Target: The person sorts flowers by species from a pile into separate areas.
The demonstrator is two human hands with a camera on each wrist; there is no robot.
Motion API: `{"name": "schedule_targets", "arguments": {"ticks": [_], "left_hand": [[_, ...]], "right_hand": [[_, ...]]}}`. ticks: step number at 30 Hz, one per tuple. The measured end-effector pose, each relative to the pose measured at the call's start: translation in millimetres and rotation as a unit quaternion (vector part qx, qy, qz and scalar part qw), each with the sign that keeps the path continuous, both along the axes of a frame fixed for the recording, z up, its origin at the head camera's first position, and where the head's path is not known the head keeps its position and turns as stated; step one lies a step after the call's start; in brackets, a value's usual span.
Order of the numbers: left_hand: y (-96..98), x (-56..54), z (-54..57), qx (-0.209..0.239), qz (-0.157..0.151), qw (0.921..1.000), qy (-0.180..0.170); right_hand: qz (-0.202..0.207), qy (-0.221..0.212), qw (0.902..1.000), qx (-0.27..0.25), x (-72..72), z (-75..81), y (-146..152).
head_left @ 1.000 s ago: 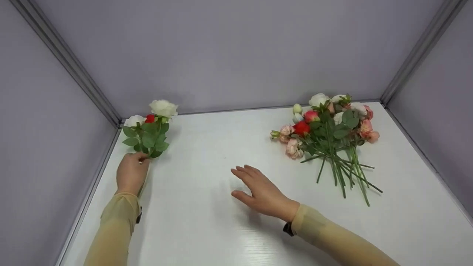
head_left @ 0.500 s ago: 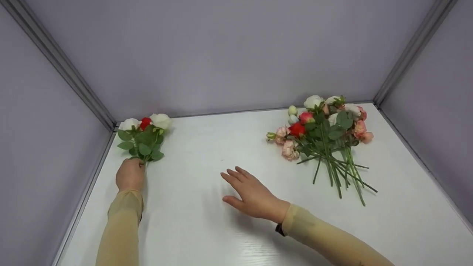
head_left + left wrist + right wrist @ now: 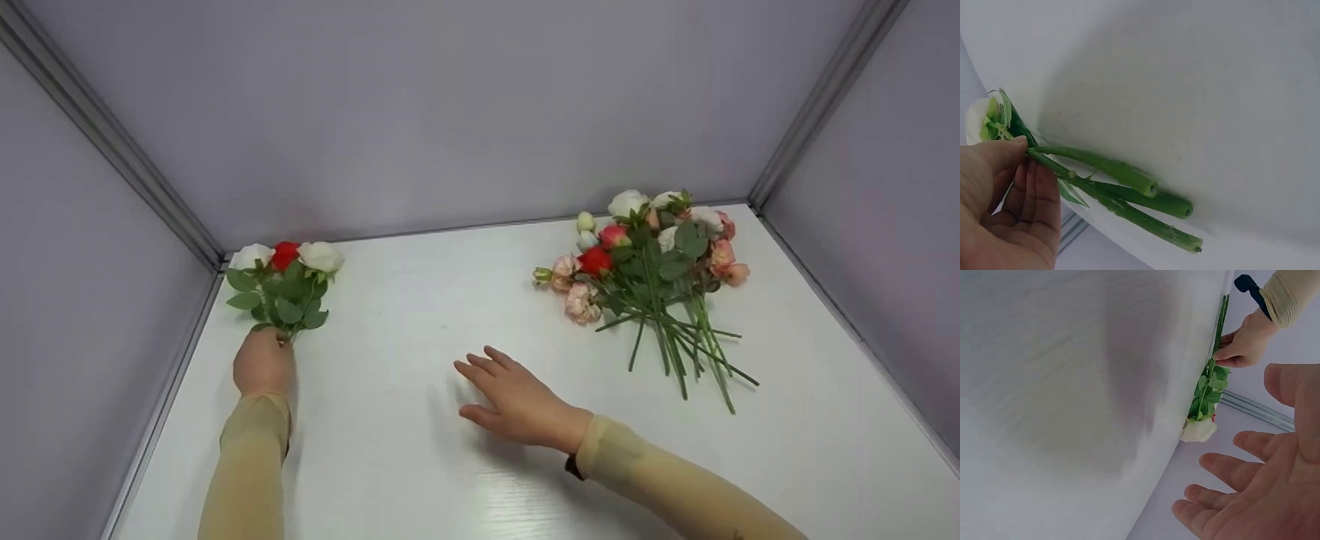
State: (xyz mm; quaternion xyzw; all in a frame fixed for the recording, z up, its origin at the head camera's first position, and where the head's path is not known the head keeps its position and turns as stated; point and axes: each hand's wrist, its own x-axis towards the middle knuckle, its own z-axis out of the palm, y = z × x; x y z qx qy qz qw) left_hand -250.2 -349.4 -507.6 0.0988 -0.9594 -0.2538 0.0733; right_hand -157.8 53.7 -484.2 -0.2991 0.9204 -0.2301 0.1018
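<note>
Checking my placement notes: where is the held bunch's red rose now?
In the head view, the red rose is near the far left corner of the table, between two white roses, just beyond the left grip holding the stems.

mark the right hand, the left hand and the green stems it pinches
Right hand [image 3: 519,403]: head view, back of the hand
Left hand [image 3: 264,365]: head view, back of the hand
Green stems [image 3: 1120,208]: left wrist view, on the lowest stem

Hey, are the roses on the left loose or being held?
Held: the left wrist view shows the left hand pinching the green stems of the roses between thumb and fingers.
</note>
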Motion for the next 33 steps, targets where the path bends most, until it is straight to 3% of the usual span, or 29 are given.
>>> {"name": "schedule_targets", "arguments": {"ticks": [6,9,11,14,19,21,24,29,33], "left_hand": [[0.8,-0.7,3.8,0.008,0.015,0.9998,-0.006],[9.7,-2.0,9.9,-0.004,0.006,0.9998,0.019],[21.0,-4.0,14.4,-0.012,-0.019,0.9985,0.05],[45.7,-4.9,20.5,-0.023,-0.083,0.9927,0.084],[107.5,6.9,31.4,-0.052,-0.206,0.9744,0.074],[136.4,16.1,34.6,-0.07,-0.255,0.9621,0.067],[177.1,34.3,38.1,-0.096,-0.333,0.9359,0.064],[231.6,66.6,40.9,-0.126,-0.453,0.8805,0.064],[266.3,85.9,40.4,-0.138,-0.52,0.8405,0.067]], "right_hand": [[-0.018,0.002,0.9998,-0.013,-5.1,3.1,16.2],[-0.039,0.017,0.9987,-0.026,-11.8,4.5,33.7],[-0.059,0.036,0.9971,-0.032,-17.1,6.1,48.8],[-0.1,0.06,0.9924,-0.039,-25.3,9.1,76.6],[-0.182,0.06,0.9804,-0.047,-35.6,11.6,138.9],[-0.213,0.05,0.9749,-0.041,-36.6,12.4,168.4],[-0.256,0.029,0.966,-0.022,-33.0,12.8,208.7],[-0.287,0.006,0.9579,0.008,-20.4,9.5,251.8],[-0.291,0.005,0.9561,0.037,-11.1,6.6,267.1]]}}
